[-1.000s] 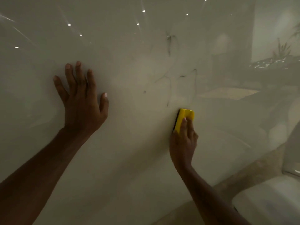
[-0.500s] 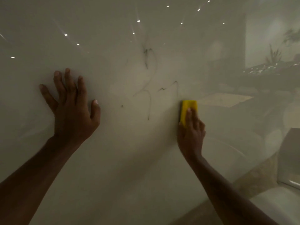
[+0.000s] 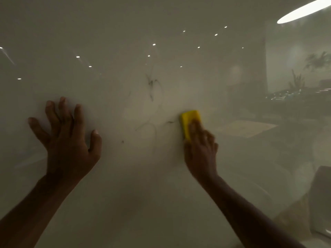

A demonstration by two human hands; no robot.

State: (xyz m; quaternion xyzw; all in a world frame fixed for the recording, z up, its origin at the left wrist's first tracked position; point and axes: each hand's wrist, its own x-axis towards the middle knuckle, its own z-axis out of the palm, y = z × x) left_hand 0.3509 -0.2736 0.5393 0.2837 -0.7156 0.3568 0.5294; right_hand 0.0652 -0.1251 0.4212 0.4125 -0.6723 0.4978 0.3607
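Observation:
A glossy pale board [image 3: 125, 194] fills the view, with thin dark pen marks [image 3: 152, 88] near its middle. My right hand [image 3: 201, 149] holds a yellow eraser block [image 3: 189, 120] against the board, just right of the marks, fingers laid over its lower half. My left hand [image 3: 68, 136] presses flat on the board to the left, fingers spread.
Ceiling lights and a dim room with plants [image 3: 297, 81] reflect in the shiny surface. A pale rounded object [image 3: 320, 203] sits at the lower right edge beside the board.
The eraser and my right hand have slid up and rightwards across the marks; the curved mark at the right is mostly gone. My left hand stays pressed in place.

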